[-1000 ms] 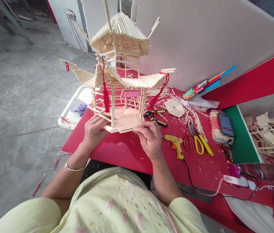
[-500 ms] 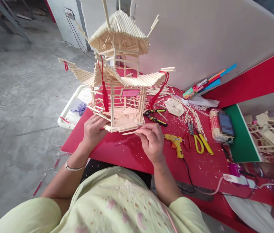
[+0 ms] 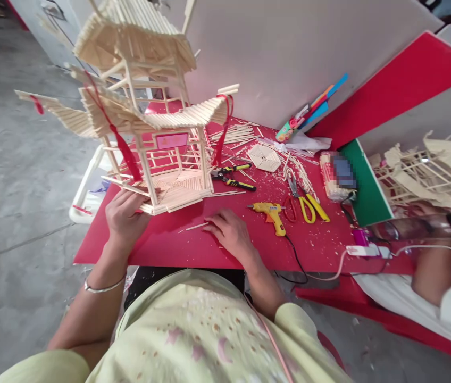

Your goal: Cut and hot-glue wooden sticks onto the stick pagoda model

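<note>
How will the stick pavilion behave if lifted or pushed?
Probably light for its size: the stick pavilion is an open, thin-stick frame. Likely fragile if pushed sideways, as slim posts carry its roofs. The hanging red tassels would likely swing.

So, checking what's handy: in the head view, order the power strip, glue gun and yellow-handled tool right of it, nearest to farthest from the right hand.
1. Glue gun, right of the right hand
2. Yellow-handled tool, beyond the gun
3. Power strip, farther right
</note>
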The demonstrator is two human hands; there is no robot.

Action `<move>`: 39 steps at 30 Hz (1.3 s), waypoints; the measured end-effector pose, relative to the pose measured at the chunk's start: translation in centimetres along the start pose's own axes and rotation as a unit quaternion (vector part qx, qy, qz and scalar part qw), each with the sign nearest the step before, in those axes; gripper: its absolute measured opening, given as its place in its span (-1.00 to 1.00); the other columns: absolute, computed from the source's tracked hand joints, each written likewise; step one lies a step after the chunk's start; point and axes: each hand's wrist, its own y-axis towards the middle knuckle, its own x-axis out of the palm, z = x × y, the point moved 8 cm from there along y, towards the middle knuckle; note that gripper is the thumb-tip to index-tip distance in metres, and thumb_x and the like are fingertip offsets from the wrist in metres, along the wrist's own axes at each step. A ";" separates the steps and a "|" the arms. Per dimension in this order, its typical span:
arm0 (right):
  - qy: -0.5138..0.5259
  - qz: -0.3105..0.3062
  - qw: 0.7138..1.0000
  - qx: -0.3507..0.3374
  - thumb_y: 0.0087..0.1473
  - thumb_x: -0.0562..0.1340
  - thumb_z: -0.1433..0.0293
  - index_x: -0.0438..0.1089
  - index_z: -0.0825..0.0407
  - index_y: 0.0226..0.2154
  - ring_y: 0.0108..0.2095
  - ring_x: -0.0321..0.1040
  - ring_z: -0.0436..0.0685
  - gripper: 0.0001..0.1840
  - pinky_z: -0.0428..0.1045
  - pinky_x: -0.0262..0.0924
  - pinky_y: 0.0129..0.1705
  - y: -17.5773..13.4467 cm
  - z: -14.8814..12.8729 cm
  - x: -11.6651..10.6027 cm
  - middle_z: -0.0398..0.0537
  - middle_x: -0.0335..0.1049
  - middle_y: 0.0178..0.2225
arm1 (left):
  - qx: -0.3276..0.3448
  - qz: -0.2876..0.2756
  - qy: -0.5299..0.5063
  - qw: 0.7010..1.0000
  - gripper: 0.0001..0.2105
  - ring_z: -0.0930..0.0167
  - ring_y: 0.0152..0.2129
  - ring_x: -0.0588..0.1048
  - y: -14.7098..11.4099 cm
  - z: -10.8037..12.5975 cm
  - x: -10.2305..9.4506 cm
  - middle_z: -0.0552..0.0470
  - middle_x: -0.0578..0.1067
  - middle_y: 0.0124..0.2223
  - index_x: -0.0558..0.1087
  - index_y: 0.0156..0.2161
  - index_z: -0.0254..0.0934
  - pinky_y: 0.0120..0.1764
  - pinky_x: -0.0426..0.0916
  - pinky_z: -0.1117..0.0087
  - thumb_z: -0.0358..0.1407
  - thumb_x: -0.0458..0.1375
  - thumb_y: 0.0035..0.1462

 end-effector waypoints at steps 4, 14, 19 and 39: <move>-0.102 0.148 0.971 0.160 0.29 0.23 0.44 0.56 0.03 -0.04 -0.03 0.44 0.21 -0.76 0.11 0.36 0.07 -3.4 5.4 -5.8 0.06 0.52 -0.09 | 0.017 0.013 0.004 1.000 -0.79 0.23 -0.23 0.63 0.1 0.3 -0.1 0.01 0.69 -0.18 0.62 -0.15 -0.16 -0.15 0.51 0.20 -0.46 0.23 0.17; -0.193 0.002 0.880 0.435 0.14 0.20 0.37 0.48 0.12 0.08 -0.02 0.47 0.34 -0.54 0.15 0.34 -0.02 -9.9 14.4 -8.4 0.24 0.48 -0.06 | -0.009 0.002 0.017 1.000 -0.90 0.26 -0.26 0.64 0.7 0.6 -0.2 -0.01 0.67 -0.28 0.63 -0.24 -0.18 -0.18 0.51 0.25 -0.36 0.24 0.18; 0.111 0.109 0.883 0.442 0.07 0.28 0.22 0.44 0.03 0.02 -0.30 0.48 0.21 -0.54 0.10 0.39 -0.20 -8.9 13.7 -7.3 0.00 0.52 -0.24 | -0.008 -0.003 0.007 1.000 -0.89 0.27 -0.25 0.65 0.9 0.8 -0.2 -0.01 0.68 -0.27 0.62 -0.26 -0.18 -0.15 0.52 0.27 -0.37 0.23 0.19; -0.120 0.293 0.948 0.040 0.15 0.37 0.25 0.39 0.04 0.17 -0.18 0.58 0.32 -0.44 0.14 0.52 -0.16 0.7 -6.2 -9.1 0.19 0.58 -0.10 | -0.009 0.003 0.006 1.000 -0.90 0.29 -0.29 0.63 0.6 0.5 -0.1 -0.01 0.69 -0.26 0.60 -0.29 -0.18 -0.21 0.49 0.29 -0.37 0.23 0.21</move>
